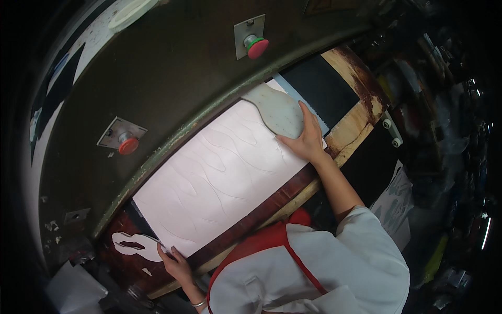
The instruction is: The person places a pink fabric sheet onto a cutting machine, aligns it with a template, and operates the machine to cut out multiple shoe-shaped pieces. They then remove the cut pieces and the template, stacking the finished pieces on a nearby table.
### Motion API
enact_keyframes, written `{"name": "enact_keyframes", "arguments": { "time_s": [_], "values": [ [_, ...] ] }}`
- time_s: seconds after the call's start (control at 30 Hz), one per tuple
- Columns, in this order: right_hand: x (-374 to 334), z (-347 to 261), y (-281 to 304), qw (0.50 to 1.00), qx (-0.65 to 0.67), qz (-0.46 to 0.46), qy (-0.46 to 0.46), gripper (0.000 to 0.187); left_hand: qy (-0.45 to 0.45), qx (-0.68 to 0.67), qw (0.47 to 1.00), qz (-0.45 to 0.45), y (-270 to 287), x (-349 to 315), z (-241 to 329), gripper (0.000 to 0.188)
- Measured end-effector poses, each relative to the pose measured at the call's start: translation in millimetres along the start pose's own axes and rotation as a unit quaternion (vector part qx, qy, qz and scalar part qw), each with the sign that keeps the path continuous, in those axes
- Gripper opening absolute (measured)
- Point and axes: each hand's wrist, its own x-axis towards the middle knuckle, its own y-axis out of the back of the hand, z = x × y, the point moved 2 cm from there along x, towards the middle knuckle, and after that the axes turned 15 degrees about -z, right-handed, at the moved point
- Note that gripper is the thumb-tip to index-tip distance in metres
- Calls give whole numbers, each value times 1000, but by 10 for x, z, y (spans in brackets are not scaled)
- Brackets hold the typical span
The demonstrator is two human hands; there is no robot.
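Note:
A pale pink-white sheet (209, 178) lies slantwise on the dark red work surface, marked with several curved outlines. On its far right end rests a pale grey, speckled, curved plate (280, 112), shaped like a shoe sole. My right hand (306, 138) grips the plate's near right edge, thumb and fingers spread along its sides. Close to the sheet's near left corner, my left hand (178, 265) has its fingers at the right end of a white cut-out piece (152, 248) with a slot in it. The fingertips there are partly hidden.
Behind the sheet stands a dark green machine body (178, 73) with two red push buttons (258, 48), (128, 144). A black panel (324, 83) lies at the far right, beside a worn wooden edge (361, 112). Cut sheet scrap (395, 201) hangs at right.

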Motion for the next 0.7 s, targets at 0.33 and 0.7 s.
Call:
{"name": "enact_keyframes", "arguments": {
  "time_s": [0.33, 0.7],
  "values": [
    [1550, -1090, -3, 965, -57, 211, 146, 96, -26, -167, 971, 166, -253, 887, 147, 24],
    [1060, -789, -257, 982, 2, 145, 124, 90, -126, -125, 961, 213, 35, 1642, 325, 22]
  ]
}}
